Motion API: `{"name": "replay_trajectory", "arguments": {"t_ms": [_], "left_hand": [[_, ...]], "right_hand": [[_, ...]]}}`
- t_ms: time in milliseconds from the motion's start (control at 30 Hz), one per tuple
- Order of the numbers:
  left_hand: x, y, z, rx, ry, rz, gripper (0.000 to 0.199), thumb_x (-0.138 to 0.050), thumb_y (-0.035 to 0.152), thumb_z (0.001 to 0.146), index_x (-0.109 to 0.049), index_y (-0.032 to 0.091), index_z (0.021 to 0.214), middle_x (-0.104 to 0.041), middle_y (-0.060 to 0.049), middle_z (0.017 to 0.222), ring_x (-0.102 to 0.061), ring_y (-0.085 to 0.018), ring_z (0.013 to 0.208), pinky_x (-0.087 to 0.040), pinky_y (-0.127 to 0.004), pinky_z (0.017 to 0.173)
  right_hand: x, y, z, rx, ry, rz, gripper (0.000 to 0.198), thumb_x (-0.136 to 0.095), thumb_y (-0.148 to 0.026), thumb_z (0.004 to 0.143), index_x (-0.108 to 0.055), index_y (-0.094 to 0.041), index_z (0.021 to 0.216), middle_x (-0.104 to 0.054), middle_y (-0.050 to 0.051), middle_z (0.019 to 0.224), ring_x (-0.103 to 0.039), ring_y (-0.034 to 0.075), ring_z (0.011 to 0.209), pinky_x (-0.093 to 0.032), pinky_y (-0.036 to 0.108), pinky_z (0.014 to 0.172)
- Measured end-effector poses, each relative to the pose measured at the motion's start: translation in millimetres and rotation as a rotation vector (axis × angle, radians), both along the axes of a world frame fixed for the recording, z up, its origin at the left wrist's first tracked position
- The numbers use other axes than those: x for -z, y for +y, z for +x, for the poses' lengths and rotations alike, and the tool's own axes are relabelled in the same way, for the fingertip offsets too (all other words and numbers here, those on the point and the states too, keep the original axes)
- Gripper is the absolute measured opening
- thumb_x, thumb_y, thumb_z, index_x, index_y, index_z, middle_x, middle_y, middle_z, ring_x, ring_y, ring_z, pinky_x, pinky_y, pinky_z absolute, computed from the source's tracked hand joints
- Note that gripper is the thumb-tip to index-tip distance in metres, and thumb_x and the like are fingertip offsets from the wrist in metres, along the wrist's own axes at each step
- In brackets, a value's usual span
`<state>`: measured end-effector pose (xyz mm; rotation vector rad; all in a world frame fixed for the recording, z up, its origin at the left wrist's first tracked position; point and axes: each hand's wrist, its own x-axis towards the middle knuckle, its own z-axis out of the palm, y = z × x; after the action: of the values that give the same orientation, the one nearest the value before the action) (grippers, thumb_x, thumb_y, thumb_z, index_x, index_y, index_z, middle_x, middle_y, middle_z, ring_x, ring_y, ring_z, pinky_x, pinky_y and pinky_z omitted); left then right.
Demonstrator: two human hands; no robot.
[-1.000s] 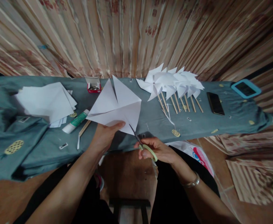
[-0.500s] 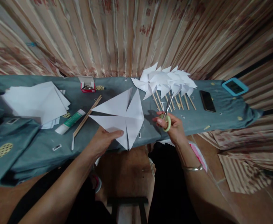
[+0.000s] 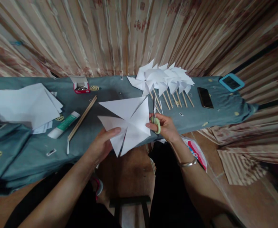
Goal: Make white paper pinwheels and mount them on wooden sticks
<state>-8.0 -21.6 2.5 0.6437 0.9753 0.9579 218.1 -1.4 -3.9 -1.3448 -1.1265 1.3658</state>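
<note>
left hand [image 3: 104, 142] pinching slit paper [image 3: 139, 118]; right hand [image 3: 166, 127] gripping scissors [image 3: 158, 126]; pinwheels [image 3: 164, 77] beyond; sticks [image 3: 82, 117], tube [image 3: 64, 124] leftward.

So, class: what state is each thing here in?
Left hand: gripping cut paper
Cut paper: slit, flaps loose
Right hand: holding scissors
Scissors: blades closed
Red box: lid open
Pinwheels: assembled, overlapping
Green tube: lying flat
Loose sticks: lying together
Paper stack: loosely fanned
Phone: screen dark
Blue device: display dark

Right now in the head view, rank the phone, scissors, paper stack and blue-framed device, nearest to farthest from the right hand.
1. Scissors, in the right hand
2. Phone, to its right
3. Blue-framed device, farther right
4. Paper stack, far left
</note>
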Motion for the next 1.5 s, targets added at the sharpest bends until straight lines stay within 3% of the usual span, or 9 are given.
{"name": "replay_trajectory", "arguments": {"t_ms": [167,333,500,700,900,1000,1133,1500], "left_hand": [[-6.0,4,3,-0.049,-0.165,0.102,0.054,-0.076,0.061,0.059,-0.068,0.022,0.095,-0.071,-0.008,0.105,-0.056,-0.034,0.120,-0.049,-0.048,0.098],[2.4,5,9,0.005,-0.078,0.249,0.060,-0.082,0.050,0.055,-0.063,0.027,0.107,-0.066,-0.008,0.120,-0.049,-0.031,0.129,-0.043,-0.048,0.105],[4.3,7,19,-0.064,0.048,0.333,0.043,-0.078,0.034,0.063,-0.064,0.026,0.103,-0.071,-0.005,0.105,-0.054,-0.028,0.125,-0.041,-0.047,0.108],[11.3,10,28,-0.274,0.287,0.241,0.032,-0.082,0.031,0.059,-0.068,0.025,0.087,-0.074,-0.003,0.091,-0.064,-0.029,0.110,-0.044,-0.046,0.105],[21.2,21,15,-0.360,0.380,0.326,0.030,-0.079,0.031,0.060,-0.069,0.023,0.087,-0.074,-0.003,0.090,-0.066,-0.028,0.100,-0.048,-0.043,0.099],[24.5,30,3,-0.413,0.402,0.383,0.029,-0.077,0.032,0.062,-0.069,0.024,0.088,-0.073,-0.002,0.086,-0.066,-0.026,0.096,-0.052,-0.040,0.091],[27.3,37,-6,-0.482,0.421,0.452,0.033,-0.076,0.031,0.063,-0.067,0.021,0.093,-0.072,-0.002,0.086,-0.066,-0.024,0.094,-0.050,-0.039,0.094],[27.2,38,-4,-0.513,0.410,0.475,0.028,-0.076,0.023,0.061,-0.066,0.019,0.087,-0.070,-0.001,0.083,-0.066,-0.021,0.086,-0.052,-0.035,0.086]], "right_hand": [[1,3,-10,0.130,0.029,0.012,0.049,-0.090,-0.040,0.042,-0.065,-0.019,0.079,-0.060,-0.007,0.059,-0.048,0.008,0.054,-0.042,0.022,0.054],[4,4,-20,0.158,0.063,0.017,0.052,-0.089,-0.043,0.042,-0.064,-0.020,0.081,-0.059,-0.007,0.059,-0.048,0.009,0.054,-0.041,0.023,0.054],[8,0,-30,0.158,0.045,0.034,0.052,-0.087,-0.045,0.046,-0.064,-0.021,0.086,-0.054,-0.008,0.057,-0.045,0.009,0.055,-0.040,0.024,0.057],[11,-4,-39,0.138,0.049,0.046,0.048,-0.087,-0.044,0.047,-0.065,-0.021,0.083,-0.049,-0.010,0.055,-0.043,0.008,0.054,-0.041,0.023,0.056],[2,-16,-34,-0.065,0.044,-0.014,0.047,-0.084,-0.051,0.056,-0.065,-0.019,0.085,-0.061,-0.005,0.062,-0.051,0.010,0.057,-0.043,0.022,0.055],[0,-24,-29,-0.281,0.042,-0.072,0.049,-0.078,-0.058,0.065,-0.066,-0.017,0.090,-0.067,0.000,0.070,-0.056,0.010,0.061,-0.046,0.023,0.059],[6,-35,-27,-0.544,0.087,-0.178,0.055,-0.075,-0.060,0.068,-0.065,-0.014,0.096,-0.069,0.002,0.075,-0.058,0.010,0.064,-0.048,0.024,0.061],[4,-35,-32,-0.601,0.066,-0.221,0.054,-0.072,-0.062,0.071,-0.065,-0.012,0.091,-0.068,0.004,0.075,-0.061,0.011,0.064,-0.052,0.025,0.063]]}}
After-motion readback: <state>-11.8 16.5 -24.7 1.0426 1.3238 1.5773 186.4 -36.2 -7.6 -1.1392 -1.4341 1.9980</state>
